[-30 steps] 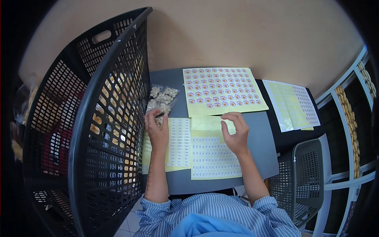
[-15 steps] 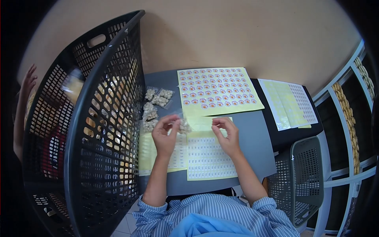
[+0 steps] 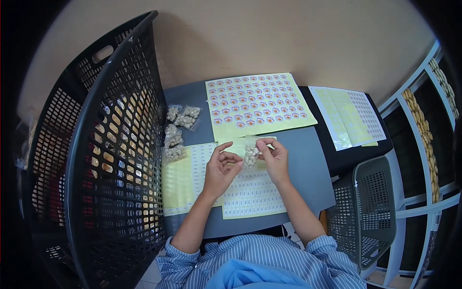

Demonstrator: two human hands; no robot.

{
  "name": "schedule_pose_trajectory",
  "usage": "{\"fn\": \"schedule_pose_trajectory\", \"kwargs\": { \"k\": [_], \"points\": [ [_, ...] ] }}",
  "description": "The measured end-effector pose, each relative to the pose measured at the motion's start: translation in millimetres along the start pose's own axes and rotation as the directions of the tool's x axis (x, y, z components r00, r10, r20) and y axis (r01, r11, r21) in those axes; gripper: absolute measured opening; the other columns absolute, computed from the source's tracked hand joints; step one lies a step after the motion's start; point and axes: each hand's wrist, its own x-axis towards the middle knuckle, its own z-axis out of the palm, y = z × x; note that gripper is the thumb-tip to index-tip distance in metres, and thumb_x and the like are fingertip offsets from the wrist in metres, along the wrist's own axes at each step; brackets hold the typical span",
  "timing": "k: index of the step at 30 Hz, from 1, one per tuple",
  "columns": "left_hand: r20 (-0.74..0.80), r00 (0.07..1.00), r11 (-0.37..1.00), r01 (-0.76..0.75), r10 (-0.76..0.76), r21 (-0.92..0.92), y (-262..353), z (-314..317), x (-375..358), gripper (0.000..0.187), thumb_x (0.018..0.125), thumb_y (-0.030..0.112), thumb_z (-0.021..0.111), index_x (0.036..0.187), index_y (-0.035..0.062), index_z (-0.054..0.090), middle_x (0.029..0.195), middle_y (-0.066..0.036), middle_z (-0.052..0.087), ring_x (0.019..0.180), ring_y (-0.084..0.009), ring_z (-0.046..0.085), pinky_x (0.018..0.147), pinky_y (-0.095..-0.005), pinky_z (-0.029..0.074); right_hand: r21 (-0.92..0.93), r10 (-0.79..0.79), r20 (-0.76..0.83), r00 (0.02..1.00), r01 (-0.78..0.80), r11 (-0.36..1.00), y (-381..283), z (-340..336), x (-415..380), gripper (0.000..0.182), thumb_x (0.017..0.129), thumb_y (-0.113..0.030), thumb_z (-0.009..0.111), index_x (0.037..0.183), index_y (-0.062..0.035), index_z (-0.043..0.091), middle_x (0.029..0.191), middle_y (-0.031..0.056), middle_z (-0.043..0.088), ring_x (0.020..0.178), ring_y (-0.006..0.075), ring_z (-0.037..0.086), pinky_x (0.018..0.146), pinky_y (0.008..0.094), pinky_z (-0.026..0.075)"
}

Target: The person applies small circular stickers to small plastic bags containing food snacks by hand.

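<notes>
A small clear plastic bag of pale, round pieces (image 3: 250, 155) is held up over the label sheets in front of me. My right hand (image 3: 275, 161) pinches its upper right edge between thumb and fingers. At the lower left edge of the bag, the thumb and curled fingers of my left hand (image 3: 222, 171) close on it, with the index finger lifted. Beneath both hands lies a sheet of small printed labels (image 3: 255, 195). Several similar filled bags (image 3: 185, 118) lie in a loose pile to the left, next to the basket.
A tall dark plastic basket (image 3: 115, 149) full of packed goods walls off the left side. A sheet of round orange stickers (image 3: 257, 101) lies at the back, another sticker sheet (image 3: 346, 118) to the right. A grey-green basket (image 3: 373, 212) stands low right, beside a rack (image 3: 423, 216).
The bag has moved right, from my left hand alone to between both hands, and my right hand now grips it. The view has shifted slightly; another person's hand at far left is gone.
</notes>
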Motion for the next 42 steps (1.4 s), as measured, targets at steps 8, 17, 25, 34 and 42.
{"fn": "schedule_pose_trajectory", "kwargs": {
  "k": [8,17,25,34,42],
  "points": [
    [0.053,0.998,0.991,0.038,-0.046,0.128,1.9,7.3,-2.4,0.056,0.071,-0.005,0.063,0.120,0.0004,0.036,0.084,-0.008,0.058,0.079,-0.0113,0.058,0.070,-0.0218,0.049,-0.103,-0.103,-0.087,0.991,0.093,0.990,3.1,1.3,-2.6,0.011,0.082,-0.010,0.057,0.086,0.0003,0.057,0.080,0.0024,0.059,0.073,0.0070,0.054,0.062,0.0199,0.045],
    [0.039,0.996,0.993,0.075,-0.079,0.091,-2.1,1.5,-0.7,0.057,0.071,-0.001,0.065,0.121,0.0017,0.037,0.082,-0.006,0.057,0.076,-0.0097,0.057,0.069,-0.0209,0.048,-0.057,-0.088,-0.116,0.989,0.082,0.995,3.9,0.4,-2.2,0.011,0.084,-0.011,0.055,0.086,-0.0009,0.055,0.079,0.0015,0.057,0.072,0.0058,0.053,0.061,0.0194,0.044],
    [0.025,0.996,0.981,0.078,-0.084,0.180,3.7,7.2,-2.2,0.058,0.072,-0.005,0.061,0.123,0.0015,0.035,0.079,-0.006,0.057,0.073,-0.0097,0.057,0.068,-0.0208,0.048,-0.057,-0.077,-0.113,0.991,0.071,0.996,5.7,2.4,-3.3,0.012,0.084,-0.012,0.055,0.088,-0.0007,0.055,0.078,0.0020,0.057,0.071,0.0062,0.054,0.062,0.0194,0.044],
    [0.112,0.990,0.978,0.057,-0.080,0.200,-0.7,-9.4,1.6,0.048,0.074,0.005,0.063,0.117,0.0006,0.041,0.081,-0.005,0.059,0.074,-0.0095,0.057,0.072,-0.0231,0.048,-0.254,-0.286,-0.041,0.957,0.267,0.930,2.0,-1.7,-1.2,0.010,0.082,-0.008,0.055,0.082,0.0023,0.056,0.078,0.0033,0.057,0.072,0.0087,0.055,0.058,0.0203,0.046],
    [0.038,0.999,0.999,-0.026,0.026,0.019,-2.0,-3.1,2.7,0.021,0.079,0.005,0.058,0.099,-0.0011,0.051,0.082,-0.004,0.056,0.077,-0.0087,0.054,0.072,-0.0228,0.046,-0.319,-0.208,0.261,0.943,0.288,0.903,-2.4,12.3,-12.0,0.007,0.079,-0.005,0.056,0.082,0.0014,0.057,0.078,0.0054,0.056,0.070,0.0100,0.056,0.057,0.0208,0.049]
  ]
}}
